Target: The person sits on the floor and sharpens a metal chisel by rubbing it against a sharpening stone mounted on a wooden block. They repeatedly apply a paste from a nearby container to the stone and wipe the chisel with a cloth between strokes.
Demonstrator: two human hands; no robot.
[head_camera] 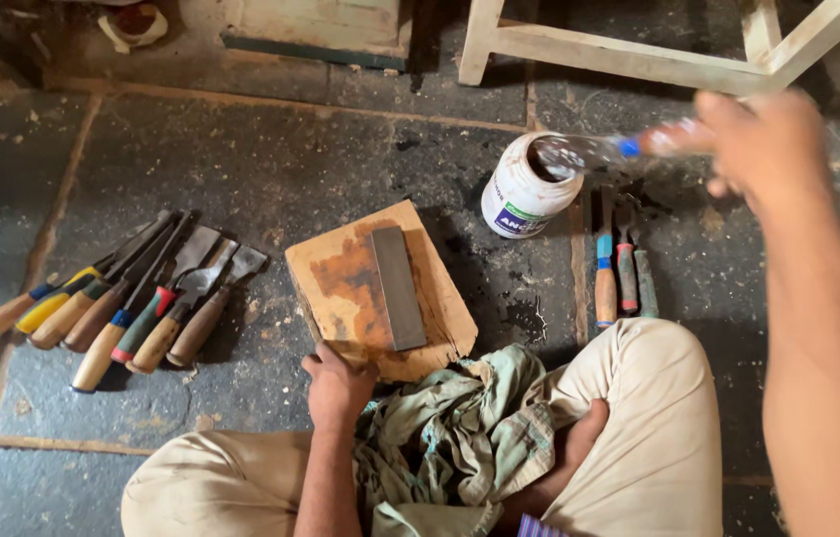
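The person is sitting on the stone floor [271, 169] with knees spread, and the work is lying between them at the lower middle of the frame. The left hand [336, 386] is pressing down on the near edge of a wooden board [340, 283], its fingers closed over that edge, seemingly to keep the board from sliding. On the board a grey sharpening stone [398, 286] is lying lengthwise, a narrow flat bar, dull and even in colour, set toward the board's right side. The board itself is looking pale at the edges and stained rusty brown around the stone.

The right hand [763, 149], at the upper right of the frame, is holding a clear plastic bottle [599, 151] tipped sideways, fingers wrapped round its far end, its mouth reaching over the open white jar [524, 189] standing just beyond the board. The bottle is blurred, so its contents cannot be told.

A row of wooden-handled chisels [122, 303] is lying fanned at the left of the frame, blades pointing away, within easy reach. A few more chisels [621, 268] are lying right of the jar. A crumpled greenish cloth [460, 428] is resting in the person's lap.
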